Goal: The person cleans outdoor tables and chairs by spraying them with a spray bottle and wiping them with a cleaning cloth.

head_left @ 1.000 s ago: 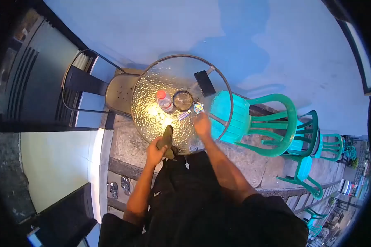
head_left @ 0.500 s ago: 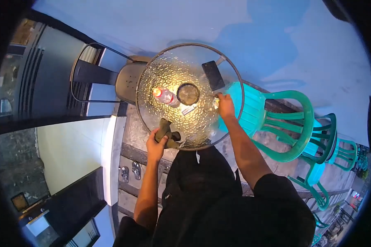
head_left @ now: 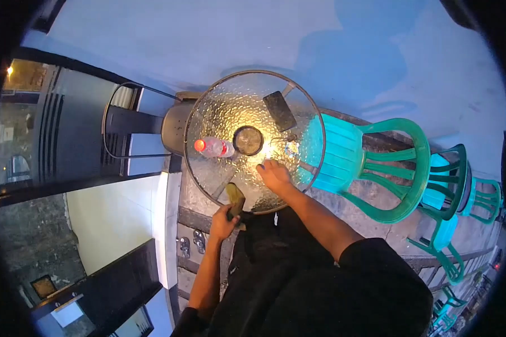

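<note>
The worktop point(head_left: 264, 85) is one round pane of textured glass in a dark rim. One left hand point(head_left: 223, 222) is positioned at the near rim of the worktop; its fingers are closed around one olive-green item point(head_left: 235, 195), which appears soft. The upper end of this item extends over the glass. One right hand point(head_left: 276, 176) is located over the near half of the worktop, fingers bent and directed toward the glass. It cannot be told whether these fingers pinch anything, as the hand covers the area beneath. Arranged on the worktop are: one bottle point(head_left: 214, 147) with one red cap, the cap directed toward the left of the view; one round, dark-rimmed dish point(head_left: 248, 140), just beside the base of the bottle; one black phone point(head_left: 280, 111), near the far rim; and one small white-and-blue item point(head_left: 291, 148), near the right hand and too small to identify. Outside the rim, one dark metal chair point(head_left: 177, 128) stands at the left and one green plastic chair point(head_left: 338, 154) at the right. Further green chairs overlap beyond it; their exact count cannot be determined. Two dark sandals point(head_left: 199, 241) lie side by side on the floor, lower left of the worktop.
</note>
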Action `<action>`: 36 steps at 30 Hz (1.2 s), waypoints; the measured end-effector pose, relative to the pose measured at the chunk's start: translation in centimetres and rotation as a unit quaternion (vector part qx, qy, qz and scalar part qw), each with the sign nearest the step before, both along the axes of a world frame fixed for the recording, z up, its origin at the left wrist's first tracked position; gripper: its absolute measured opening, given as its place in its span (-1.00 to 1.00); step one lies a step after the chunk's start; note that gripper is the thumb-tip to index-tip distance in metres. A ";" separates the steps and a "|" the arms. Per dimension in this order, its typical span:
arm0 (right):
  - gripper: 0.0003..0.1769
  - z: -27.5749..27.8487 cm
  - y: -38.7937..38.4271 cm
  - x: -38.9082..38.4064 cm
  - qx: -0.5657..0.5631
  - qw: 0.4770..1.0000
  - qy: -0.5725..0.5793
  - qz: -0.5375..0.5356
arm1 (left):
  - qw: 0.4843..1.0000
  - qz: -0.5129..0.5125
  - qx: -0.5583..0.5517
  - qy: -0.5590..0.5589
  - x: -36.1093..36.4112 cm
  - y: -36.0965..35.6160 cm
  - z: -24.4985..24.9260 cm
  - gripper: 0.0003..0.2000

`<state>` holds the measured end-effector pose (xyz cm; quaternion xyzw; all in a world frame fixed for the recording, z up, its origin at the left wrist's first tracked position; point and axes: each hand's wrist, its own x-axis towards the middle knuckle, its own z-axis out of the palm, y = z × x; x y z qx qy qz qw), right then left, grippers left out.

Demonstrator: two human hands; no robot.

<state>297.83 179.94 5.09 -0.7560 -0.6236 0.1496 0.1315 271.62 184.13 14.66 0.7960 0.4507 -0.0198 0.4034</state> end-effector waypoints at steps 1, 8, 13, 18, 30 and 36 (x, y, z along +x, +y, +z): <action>-0.74 -0.1 -0.3 0.6 0.007 1.000 -0.015 -0.003 | 1.000 0.008 -0.004 0.001 -0.6 -0.4 0.1 -0.51; -0.73 0.7 -1.4 4.7 0.002 0.996 -0.016 -0.089 | 1.000 0.010 -0.012 0.012 -0.6 -0.9 0.9 -0.52; -0.39 6.1 -4.0 1.0 0.059 0.959 0.277 0.027 | 0.999 -0.018 -0.015 -0.045 4.8 0.5 4.5 -0.53; -0.26 9.3 -6.6 -4.5 0.077 0.878 0.471 -0.048 | 0.982 -0.010 -0.129 -0.141 7.7 1.9 4.9 -0.51; -0.20 -0.9 -0.2 -13.8 -0.054 0.957 -0.061 -0.277 | 0.928 -0.063 0.216 -0.297 8.6 18.9 1.2 -0.14; -0.29 0.0 1.7 -13.4 -0.042 0.997 0.061 0.014 | 0.946 -0.047 0.097 -0.306 2.9 24.5 5.0 -0.42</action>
